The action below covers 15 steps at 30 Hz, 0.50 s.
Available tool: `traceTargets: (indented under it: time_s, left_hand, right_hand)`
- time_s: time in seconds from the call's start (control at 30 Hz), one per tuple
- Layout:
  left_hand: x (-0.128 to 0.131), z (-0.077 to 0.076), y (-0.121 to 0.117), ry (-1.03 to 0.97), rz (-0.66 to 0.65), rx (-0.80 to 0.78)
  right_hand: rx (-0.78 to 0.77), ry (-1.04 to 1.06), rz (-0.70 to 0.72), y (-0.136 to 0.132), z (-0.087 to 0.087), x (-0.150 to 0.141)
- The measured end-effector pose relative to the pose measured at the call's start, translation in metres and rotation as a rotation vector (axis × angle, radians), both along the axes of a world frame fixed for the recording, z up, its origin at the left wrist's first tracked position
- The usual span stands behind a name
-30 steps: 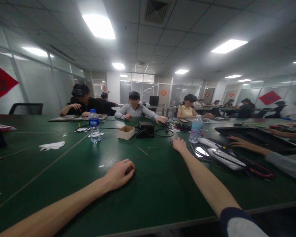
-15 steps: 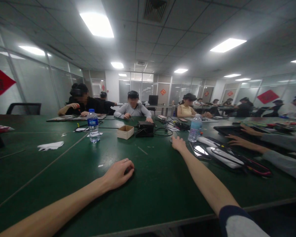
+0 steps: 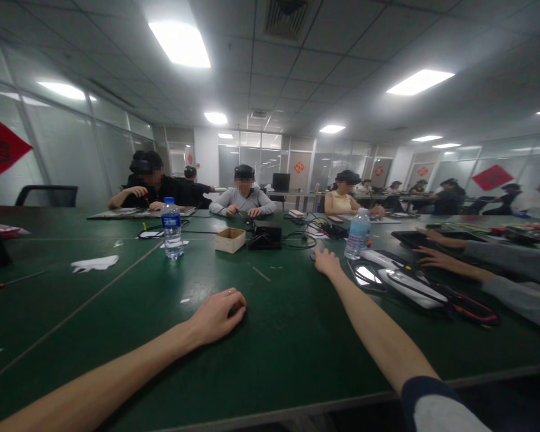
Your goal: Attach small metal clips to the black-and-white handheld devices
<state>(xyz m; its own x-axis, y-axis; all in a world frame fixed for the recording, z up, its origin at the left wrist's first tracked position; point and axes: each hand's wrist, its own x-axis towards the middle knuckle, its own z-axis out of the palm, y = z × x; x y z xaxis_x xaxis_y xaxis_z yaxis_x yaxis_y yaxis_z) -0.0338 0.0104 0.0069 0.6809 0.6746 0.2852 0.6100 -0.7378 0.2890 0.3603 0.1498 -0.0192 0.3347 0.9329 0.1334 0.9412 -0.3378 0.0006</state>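
My left hand (image 3: 219,315) rests on the green tabletop (image 3: 270,360), its fingers loosely curled towards the thumb. I see nothing in it, and the inside of the curl is dark. Farther out, my right hand (image 3: 327,263) reaches across the table with bent fingers, at a small greyish thing (image 3: 318,246) too blurred to name. To its right stands a water bottle (image 3: 357,234) with a light blue label. A black box-shaped device (image 3: 264,234) and a small open cardboard box (image 3: 230,240) are beyond my hands.
A blue-capped bottle (image 3: 171,228) stands left of centre, near a white glove-like cloth (image 3: 94,263). On the right are a white device with cables (image 3: 409,287), a phone-like slab (image 3: 367,275) and a co-worker's hands (image 3: 436,258). Several people sit across the table.
Both my hands stay in place. Across the table, the person in grey has drawn one hand back from the black device. The view has shifted slightly.
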Motion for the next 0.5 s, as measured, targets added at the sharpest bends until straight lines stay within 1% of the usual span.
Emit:
traceTargets:
  time_s: [0.23, 0.5]
  left_hand:
    - [-0.0001, -0.0012, 0.0004, -0.003, 0.005, -0.006]
    - [0.0018, 0.0029, -0.0030, 0.006, 0.015, -0.005]
  right_hand:
    - [0.001, 0.003, -0.008, 0.0007, -0.0003, 0.0007]
    - [0.007, -0.006, -0.001, -0.0015, 0.0002, -0.0004]
